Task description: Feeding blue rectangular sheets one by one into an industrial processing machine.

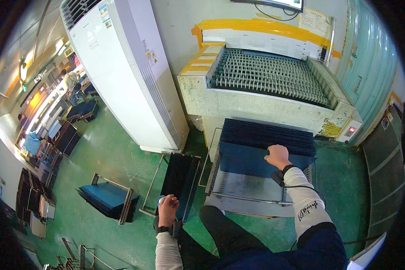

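My right hand is closed at the top edge of the front dark-blue panel, its fingertips partly hidden. That panel stands in a metal rack, leaning against a row of several similar panels. Near my left knee, my left hand is curled shut, with a small blue-and-white bit showing by its fingers. What that bit is, I cannot make out. Just beyond this hand stands a second rack with a tight row of black panels.
A conveyor machine with rows of rollers stands behind the front rack. To the left rises a tall white air conditioner. Another rack of blue panels sits on the green floor. A person is far left.
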Demonstrator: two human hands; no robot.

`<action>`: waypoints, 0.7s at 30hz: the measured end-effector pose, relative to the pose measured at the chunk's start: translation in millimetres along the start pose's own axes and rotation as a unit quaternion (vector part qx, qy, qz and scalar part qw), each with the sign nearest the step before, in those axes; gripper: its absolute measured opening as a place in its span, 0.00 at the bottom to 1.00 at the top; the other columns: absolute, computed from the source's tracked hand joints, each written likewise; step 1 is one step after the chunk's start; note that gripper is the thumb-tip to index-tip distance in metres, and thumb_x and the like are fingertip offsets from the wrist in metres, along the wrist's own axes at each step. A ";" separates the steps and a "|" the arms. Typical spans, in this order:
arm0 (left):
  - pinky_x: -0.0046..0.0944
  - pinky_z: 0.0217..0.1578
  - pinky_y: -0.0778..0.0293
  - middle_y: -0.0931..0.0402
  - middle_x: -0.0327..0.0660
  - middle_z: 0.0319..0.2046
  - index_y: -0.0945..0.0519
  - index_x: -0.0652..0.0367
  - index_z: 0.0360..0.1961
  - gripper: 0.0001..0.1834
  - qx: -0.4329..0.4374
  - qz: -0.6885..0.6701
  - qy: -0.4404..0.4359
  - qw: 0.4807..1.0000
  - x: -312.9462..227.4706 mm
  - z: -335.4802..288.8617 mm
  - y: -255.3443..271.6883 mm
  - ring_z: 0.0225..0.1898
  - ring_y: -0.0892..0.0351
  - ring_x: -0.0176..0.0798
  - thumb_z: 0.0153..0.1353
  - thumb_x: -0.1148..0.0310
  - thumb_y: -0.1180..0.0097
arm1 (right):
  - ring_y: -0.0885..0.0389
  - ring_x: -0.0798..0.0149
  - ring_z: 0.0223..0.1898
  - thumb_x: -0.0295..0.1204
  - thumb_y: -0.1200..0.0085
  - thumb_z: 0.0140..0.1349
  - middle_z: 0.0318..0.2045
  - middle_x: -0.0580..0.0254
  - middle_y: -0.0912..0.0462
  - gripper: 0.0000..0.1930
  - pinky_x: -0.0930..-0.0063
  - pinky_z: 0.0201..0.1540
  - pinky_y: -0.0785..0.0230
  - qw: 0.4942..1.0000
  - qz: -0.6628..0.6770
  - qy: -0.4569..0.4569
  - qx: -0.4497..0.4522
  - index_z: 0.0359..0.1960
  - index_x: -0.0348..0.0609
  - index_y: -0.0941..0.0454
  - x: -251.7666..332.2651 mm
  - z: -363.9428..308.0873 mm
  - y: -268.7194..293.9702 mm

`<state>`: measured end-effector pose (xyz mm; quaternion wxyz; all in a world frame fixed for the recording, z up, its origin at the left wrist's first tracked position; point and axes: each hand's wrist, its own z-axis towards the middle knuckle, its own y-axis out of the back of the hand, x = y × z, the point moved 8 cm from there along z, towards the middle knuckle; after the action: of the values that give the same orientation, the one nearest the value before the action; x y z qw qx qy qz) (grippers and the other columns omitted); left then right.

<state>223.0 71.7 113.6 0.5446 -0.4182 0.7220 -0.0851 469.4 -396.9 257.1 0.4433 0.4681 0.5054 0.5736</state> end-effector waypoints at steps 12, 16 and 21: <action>0.33 0.34 0.27 0.24 0.35 0.29 0.23 0.57 0.38 0.06 -0.013 0.018 -0.005 1.000 0.0 0.8 1.5 0.31 0.25 0.33 0.66 0.67 0.47 | 0.17 0.49 0.39 0.43 0.34 0.44 0.33 0.52 0.15 0.18 0.56 0.42 0.26 1.000 -0.006 0.003 -0.005 0.34 0.45 0.15 -1.1 2.2 -3.3; 0.33 0.34 0.27 0.24 0.36 0.29 0.23 0.58 0.38 0.06 -0.010 0.003 -0.003 1.000 0.7 0.8 -0.7 0.31 0.24 0.33 0.66 0.67 0.47 | 0.17 0.50 0.39 0.43 0.33 0.44 0.32 0.52 0.15 0.18 0.57 0.42 0.25 1.000 -0.009 -0.003 0.005 0.34 0.46 0.14 0.4 0.2 1.2; 0.35 0.34 0.28 0.25 0.37 0.30 0.23 0.59 0.39 0.07 -0.007 0.008 -0.007 1.000 1.2 4.5 6.4 0.32 0.24 0.36 0.66 0.67 0.47 | 0.17 0.50 0.39 0.43 0.33 0.45 0.33 0.52 0.15 0.18 0.57 0.42 0.25 1.000 -0.009 -0.008 0.003 0.34 0.46 0.14 -0.7 2.6 -3.3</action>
<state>223.5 76.4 107.2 0.5473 -0.4165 0.7223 -0.0730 472.2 -396.8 253.9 0.4511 0.4697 0.5077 0.5640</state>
